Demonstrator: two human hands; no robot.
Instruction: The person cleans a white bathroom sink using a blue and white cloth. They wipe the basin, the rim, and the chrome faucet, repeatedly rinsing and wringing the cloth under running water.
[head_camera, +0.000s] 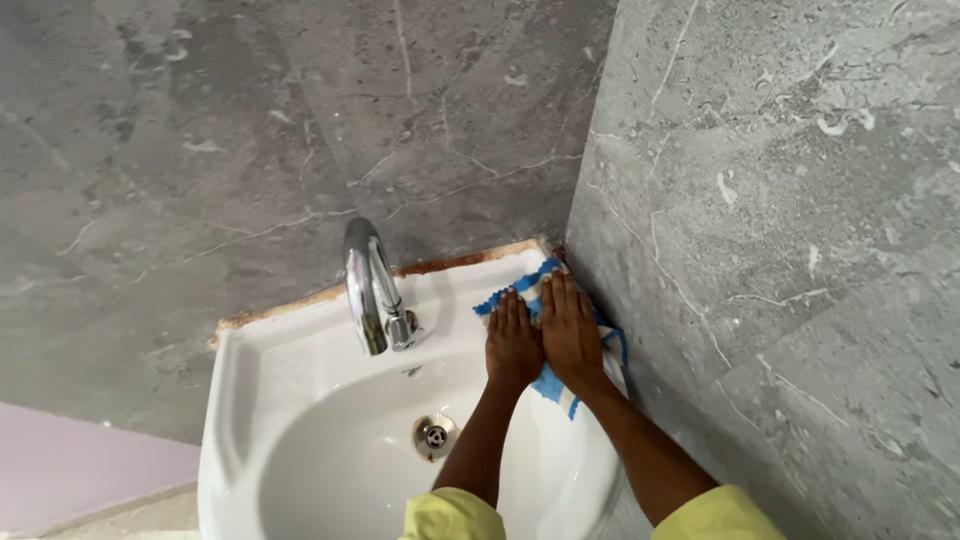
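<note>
Grey marble-look tiles (250, 150) wrap the corner — white sink (290, 350) wedged in, chrome tap (368, 285) far left of the hands. Left hand (512, 340) and right hand (570, 330) lie flat, fingers straight, gripping nothing, pressing a blue-and-white cloth (545, 385) — mostly hidden — on the sink's far right rim. Yellow sleeves (450, 515) cut off.

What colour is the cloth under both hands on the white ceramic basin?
Blue and white cloth, head view.

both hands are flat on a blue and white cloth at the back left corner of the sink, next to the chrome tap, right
Not quite. In the head view the left hand and right hand do lie flat, side by side, on the blue and white cloth, but at the back right corner of the white sink, against the grey wall. The chrome tap stands just to their left.
</note>
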